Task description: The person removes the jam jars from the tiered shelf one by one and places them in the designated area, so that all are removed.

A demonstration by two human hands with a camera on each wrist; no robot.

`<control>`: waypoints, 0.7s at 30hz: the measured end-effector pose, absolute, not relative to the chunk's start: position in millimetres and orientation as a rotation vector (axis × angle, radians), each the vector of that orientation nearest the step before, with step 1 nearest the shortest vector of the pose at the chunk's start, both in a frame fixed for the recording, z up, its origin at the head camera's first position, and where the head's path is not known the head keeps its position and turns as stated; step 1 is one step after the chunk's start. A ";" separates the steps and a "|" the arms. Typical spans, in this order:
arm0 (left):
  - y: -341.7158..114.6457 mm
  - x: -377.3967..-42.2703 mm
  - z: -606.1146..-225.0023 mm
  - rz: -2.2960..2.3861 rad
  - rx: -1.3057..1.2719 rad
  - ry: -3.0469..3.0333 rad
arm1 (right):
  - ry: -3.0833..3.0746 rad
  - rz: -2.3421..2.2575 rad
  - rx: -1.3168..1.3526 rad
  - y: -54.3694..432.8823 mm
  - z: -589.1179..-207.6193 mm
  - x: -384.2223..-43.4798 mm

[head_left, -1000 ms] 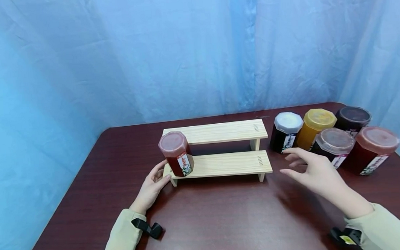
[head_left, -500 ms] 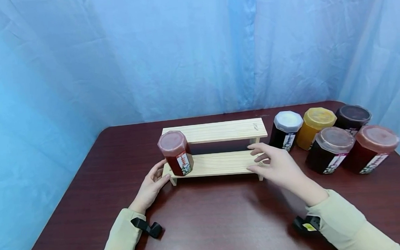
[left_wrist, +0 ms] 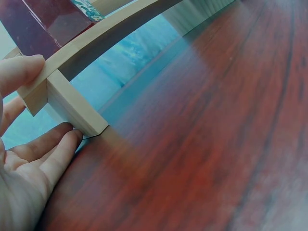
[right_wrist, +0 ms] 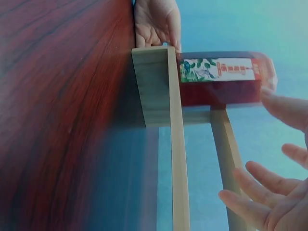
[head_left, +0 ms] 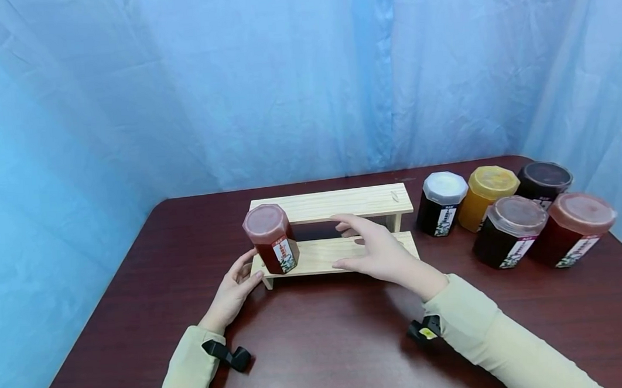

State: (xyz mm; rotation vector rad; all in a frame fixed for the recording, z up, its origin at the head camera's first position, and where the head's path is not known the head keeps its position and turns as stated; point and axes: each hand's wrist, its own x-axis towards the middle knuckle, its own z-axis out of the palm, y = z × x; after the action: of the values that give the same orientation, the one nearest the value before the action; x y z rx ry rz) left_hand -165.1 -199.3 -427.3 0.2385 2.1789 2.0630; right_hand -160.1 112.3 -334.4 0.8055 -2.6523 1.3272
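A two-tier wooden shelf (head_left: 314, 257) stands on the table in the head view. On the left end of its lower board sits a red jar (head_left: 273, 243) with a pinkish lid, upright, label facing front. My left hand (head_left: 233, 293) holds that end of the shelf; in the left wrist view the thumb (left_wrist: 30, 69) lies on the board's edge and the fingertips are at the leg (left_wrist: 77, 106). My right hand (head_left: 380, 255) hovers over the lower board, right of the jar, with fingers spread and nothing held. The right wrist view shows its fingers (right_wrist: 262, 185) apart from the jar.
Several jars stand at the right: a white-lidded dark one (head_left: 442, 205), a yellow one (head_left: 488, 199), a dark one (head_left: 544, 182) behind, a clear-lidded dark one (head_left: 510, 230) and a larger red one (head_left: 574, 230). A blue curtain (head_left: 284, 84) hangs behind the table (head_left: 324, 345).
My right hand has moved left from beside the jars to above the lower board, near the red jar. The left hand stays at the shelf's end.
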 end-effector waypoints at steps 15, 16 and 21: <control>-198.4 -163.3 -423.8 2.031 0.222 2.211 | -2.630 1.324 1.056 64.0 -323.6 -182.9; -198.4 -163.3 -423.9 2.031 0.225 2.213 | -2.624 1.324 1.071 61.1 -322.6 -183.7; -198.6 -164.7 -426.4 2.048 0.238 2.209 | -2.604 1.330 1.127 47.9 -318.3 -187.8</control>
State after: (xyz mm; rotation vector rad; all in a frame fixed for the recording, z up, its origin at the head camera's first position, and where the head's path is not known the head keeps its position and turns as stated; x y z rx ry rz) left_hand -164.7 -198.6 -426.4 0.2380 2.2092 2.0477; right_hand -187.8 47.9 -318.3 1.1271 -2.6045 1.3299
